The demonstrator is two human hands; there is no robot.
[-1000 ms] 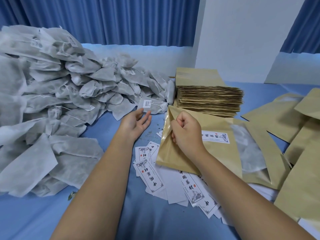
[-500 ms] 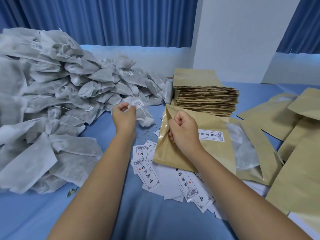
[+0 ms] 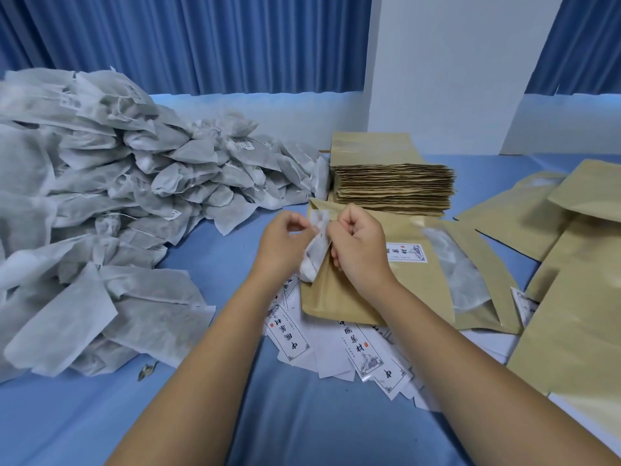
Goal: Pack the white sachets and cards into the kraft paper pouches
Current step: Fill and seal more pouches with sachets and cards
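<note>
A kraft paper pouch (image 3: 400, 280) with a clear window and a white label lies in the middle of the blue table. My right hand (image 3: 358, 250) grips its left open edge. My left hand (image 3: 284, 245) pinches a white sachet (image 3: 314, 253) whose lower part sits at the pouch mouth between both hands. A big heap of white sachets (image 3: 111, 203) fills the left side. Printed cards (image 3: 361, 351) lie scattered under the pouch and my forearms.
A thick stack of empty kraft pouches (image 3: 393, 183) stands behind the held pouch. More kraft pouches (image 3: 571, 264) lie spread on the right. A white wall panel and blue curtains rise behind the table. A small dried leaf (image 3: 147, 369) lies near the heap.
My left hand reached to the sachet heap, picked up one sachet, and carried it right to the pouch mouth. My right hand kept hold of the pouch edge.
</note>
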